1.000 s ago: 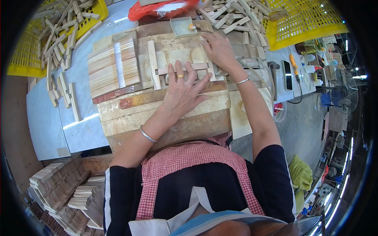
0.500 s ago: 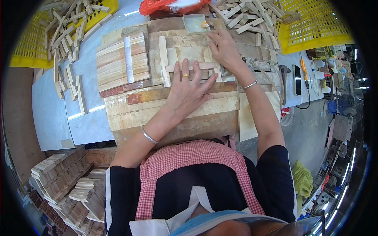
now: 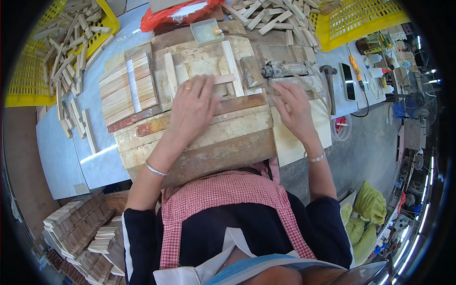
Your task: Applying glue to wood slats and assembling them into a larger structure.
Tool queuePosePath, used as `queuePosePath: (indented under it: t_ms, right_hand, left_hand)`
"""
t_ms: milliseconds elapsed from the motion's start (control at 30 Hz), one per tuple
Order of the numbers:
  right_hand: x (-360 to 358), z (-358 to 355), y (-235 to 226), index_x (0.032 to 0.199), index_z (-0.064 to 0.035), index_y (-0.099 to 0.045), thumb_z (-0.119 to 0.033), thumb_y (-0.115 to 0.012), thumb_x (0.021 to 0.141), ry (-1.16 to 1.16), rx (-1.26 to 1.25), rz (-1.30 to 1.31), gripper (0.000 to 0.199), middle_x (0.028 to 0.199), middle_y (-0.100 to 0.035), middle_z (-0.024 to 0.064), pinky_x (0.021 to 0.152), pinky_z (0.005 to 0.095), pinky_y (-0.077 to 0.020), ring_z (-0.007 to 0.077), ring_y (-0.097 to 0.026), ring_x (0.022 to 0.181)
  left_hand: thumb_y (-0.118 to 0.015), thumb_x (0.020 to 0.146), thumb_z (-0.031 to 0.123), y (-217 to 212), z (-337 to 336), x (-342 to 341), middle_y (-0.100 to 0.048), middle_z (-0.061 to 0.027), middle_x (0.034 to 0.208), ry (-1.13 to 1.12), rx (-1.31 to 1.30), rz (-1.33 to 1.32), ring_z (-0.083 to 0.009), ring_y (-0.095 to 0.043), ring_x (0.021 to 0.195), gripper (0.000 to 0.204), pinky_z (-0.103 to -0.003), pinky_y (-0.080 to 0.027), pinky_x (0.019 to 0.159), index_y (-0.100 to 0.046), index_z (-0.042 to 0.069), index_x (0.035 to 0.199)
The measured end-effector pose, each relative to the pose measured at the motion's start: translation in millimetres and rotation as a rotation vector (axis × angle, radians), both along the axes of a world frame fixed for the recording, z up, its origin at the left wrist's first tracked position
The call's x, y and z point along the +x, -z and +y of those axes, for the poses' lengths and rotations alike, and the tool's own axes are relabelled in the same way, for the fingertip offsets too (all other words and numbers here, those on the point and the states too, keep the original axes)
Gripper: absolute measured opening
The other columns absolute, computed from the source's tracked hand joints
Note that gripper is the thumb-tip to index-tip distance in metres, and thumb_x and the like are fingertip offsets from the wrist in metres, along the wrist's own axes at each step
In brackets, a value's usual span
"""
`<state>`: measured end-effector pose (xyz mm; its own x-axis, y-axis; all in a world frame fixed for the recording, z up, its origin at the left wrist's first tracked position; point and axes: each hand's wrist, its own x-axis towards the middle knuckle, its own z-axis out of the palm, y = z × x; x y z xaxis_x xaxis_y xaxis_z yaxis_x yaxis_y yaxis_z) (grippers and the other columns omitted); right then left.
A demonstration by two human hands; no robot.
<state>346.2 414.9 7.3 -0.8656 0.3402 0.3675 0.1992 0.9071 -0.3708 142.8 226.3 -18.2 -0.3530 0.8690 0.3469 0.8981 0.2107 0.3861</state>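
Note:
My left hand [image 3: 194, 108] lies over the left end of a short wooden crosspiece [image 3: 224, 79], its fingers closed over the wood and hiding that end. The crosspiece runs between two upright wooden strips, a left strip [image 3: 170, 71] and a longer right strip [image 3: 232, 66]. They lie on a worn wooden jig board [image 3: 204, 149]. My right hand [image 3: 293, 110] hovers with bent, parted fingers and nothing in it, just below a small metal cylinder clamp [image 3: 285, 70]. A dark metal block [image 3: 251, 71] sits between the right strip and the clamp.
Left of the strips is a panel of joined slats [image 3: 128, 85]. Above are a shallow dish [image 3: 206, 32] and a red plastic bag [image 3: 152, 21]. Yellow baskets [image 3: 110, 19] [image 3: 365, 23] with loose sticks flank the bench. A hammer [image 3: 330, 88] and phone [image 3: 348, 81] lie right.
My right hand has moved from beside the dish down toward the clamp. My left hand has shifted left along the crosspiece, its fingers drawn together. The whole view has shifted a little.

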Motion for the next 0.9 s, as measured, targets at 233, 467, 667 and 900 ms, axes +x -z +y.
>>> queuePosePath:
  t_ms: [233, 467, 667, 900]
  right_hand:
    - [92.3, -21.7, 19.1, 0.121, -0.0074, -0.059, -0.021, -0.069, 0.081, 0.254, 0.158, -0.247, 0.043, 0.124, -0.053, 0.0130, 0.093, 0.0434, -0.0388, 0.0322, -0.050, 0.111]
    - [107.8, -12.9, 37.7, 0.129, -0.0082, -0.052, -0.020, -0.069, 0.079, 0.321, 0.059, -0.193, 0.054, 0.128, -0.052, 0.0136, 0.093, 0.0428, -0.0395, 0.0325, -0.050, 0.112]
    - [113.4, -7.4, 46.9, 0.123, -0.0048, -0.053, -0.017, -0.068, 0.078, 0.317, 0.020, -0.143, 0.048, 0.127, -0.053, 0.0134, 0.092, 0.0427, -0.0400, 0.0324, -0.051, 0.111]
    - [110.1, -16.2, 20.1, 0.125, -0.0116, -0.059, -0.022, -0.071, 0.077, 0.292, 0.105, -0.263, 0.050, 0.127, -0.052, 0.0135, 0.090, 0.0430, -0.0404, 0.0339, -0.051, 0.107]
  left_hand:
    - [-0.060, 0.089, 0.019, -28.8, 29.4, -28.2, -0.060, -0.0118, 0.096, 0.040, -0.259, 0.141, -0.0288, -0.060, 0.092, 0.022, -0.040, -0.045, 0.083, -0.061, 0.002, 0.103]
    - [-0.043, 0.102, 0.018, -30.9, 53.5, -13.3, -0.066, -0.0071, 0.101, -0.132, 0.566, -1.155, -0.0140, -0.061, 0.088, 0.027, -0.030, -0.050, 0.082, -0.059, -0.001, 0.111]
    - [-0.043, 0.101, 0.018, -24.0, 27.7, 25.1, -0.065, -0.0103, 0.101, -0.300, 0.159, -1.693, -0.0180, -0.064, 0.088, 0.030, -0.032, -0.053, 0.082, -0.055, -0.002, 0.119]
    - [-0.060, 0.089, 0.009, -26.1, 34.8, 8.6, -0.064, -0.0107, 0.099, 0.055, 0.259, -0.015, -0.0266, -0.063, 0.086, 0.024, -0.035, -0.049, 0.081, -0.061, 0.003, 0.113]
